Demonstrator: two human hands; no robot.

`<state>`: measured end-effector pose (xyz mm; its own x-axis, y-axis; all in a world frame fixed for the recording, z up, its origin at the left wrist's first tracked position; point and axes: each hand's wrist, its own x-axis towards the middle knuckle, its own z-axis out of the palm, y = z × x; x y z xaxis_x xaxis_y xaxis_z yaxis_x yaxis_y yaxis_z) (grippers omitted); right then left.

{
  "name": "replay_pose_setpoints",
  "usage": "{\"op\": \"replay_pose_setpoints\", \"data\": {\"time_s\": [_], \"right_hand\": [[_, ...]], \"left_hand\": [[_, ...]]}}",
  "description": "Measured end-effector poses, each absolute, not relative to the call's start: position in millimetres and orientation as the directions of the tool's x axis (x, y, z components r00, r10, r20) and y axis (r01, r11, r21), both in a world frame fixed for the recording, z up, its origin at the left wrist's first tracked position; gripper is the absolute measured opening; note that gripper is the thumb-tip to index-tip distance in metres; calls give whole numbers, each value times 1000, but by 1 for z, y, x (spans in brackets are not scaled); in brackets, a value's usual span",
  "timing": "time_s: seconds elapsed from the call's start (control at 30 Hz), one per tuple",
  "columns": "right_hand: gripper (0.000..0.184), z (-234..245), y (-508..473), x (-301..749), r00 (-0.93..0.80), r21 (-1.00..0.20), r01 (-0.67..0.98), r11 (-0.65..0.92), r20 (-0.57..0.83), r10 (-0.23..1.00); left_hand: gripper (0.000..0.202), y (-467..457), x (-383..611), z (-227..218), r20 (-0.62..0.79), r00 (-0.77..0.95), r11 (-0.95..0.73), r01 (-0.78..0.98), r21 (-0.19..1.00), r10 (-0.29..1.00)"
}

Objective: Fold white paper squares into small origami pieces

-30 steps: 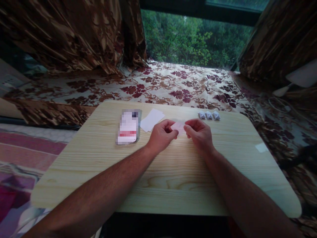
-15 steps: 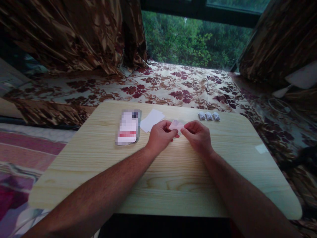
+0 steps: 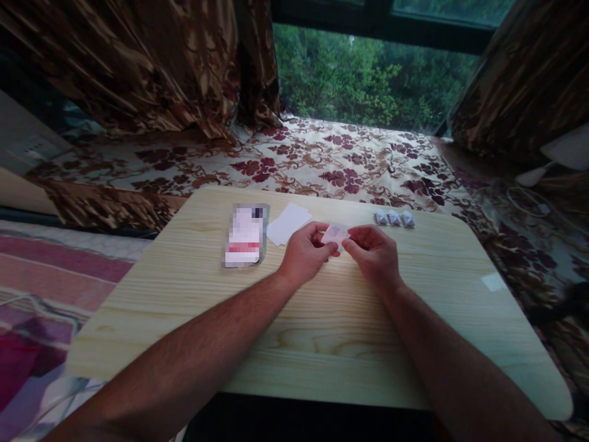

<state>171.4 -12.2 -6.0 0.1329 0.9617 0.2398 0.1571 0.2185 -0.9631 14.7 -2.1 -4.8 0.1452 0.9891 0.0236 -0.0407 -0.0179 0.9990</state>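
A small pale piece of paper [image 3: 335, 237] is held up a little over the table, between my two hands. My left hand [image 3: 306, 250] pinches its left side, thumb on top and fingers beneath. At its right edge my right hand [image 3: 375, 250] grips it between thumb and forefinger. Creases seem to cross the paper, though its exact folds are too small to make out. Several white sheets of paper [image 3: 288, 224] lie fanned just beyond my left hand. Past my right hand sit three small folded paper shapes [image 3: 394, 218] in a row.
A phone-like object [image 3: 245, 236], blurred by pixelation, lies on the wooden table [image 3: 184, 258] at the left. Near the right edge is a small white patch [image 3: 493, 282]. Behind the table stretches a floral cloth [image 3: 340, 159], with curtains [image 3: 184, 67] and a window beyond.
The whole view has shifted slightly, so things appear a bit further right. Both hands keep hold of the paper in nearly the same pose.
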Motion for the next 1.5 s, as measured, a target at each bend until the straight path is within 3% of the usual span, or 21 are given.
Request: {"op": "replay_pose_setpoints", "data": {"time_s": [0.3,0.67,0.8,0.97,1.5], "right_hand": [[29,-9,-14,172,120,-958,200,204,231,966],[8,-16,-15,173,72,-883,331,334,376,924],[7,-10,-18,174,5,-781,451,432,487,874],[13,1,-22,173,-82,-710,452,541,571,817],[18,0,-19,176,-196,-617,441,652,643,741]], "left_hand": [[25,-3,13,-7,60,163,-61,2,998,985],[20,-4,12,-2,28,175,-54,146,988,984],[16,-6,12,6,-24,189,6,93,996,982],[14,-4,12,8,-34,197,30,25,999,980],[9,2,7,0,-45,239,73,-109,991,970]]}}
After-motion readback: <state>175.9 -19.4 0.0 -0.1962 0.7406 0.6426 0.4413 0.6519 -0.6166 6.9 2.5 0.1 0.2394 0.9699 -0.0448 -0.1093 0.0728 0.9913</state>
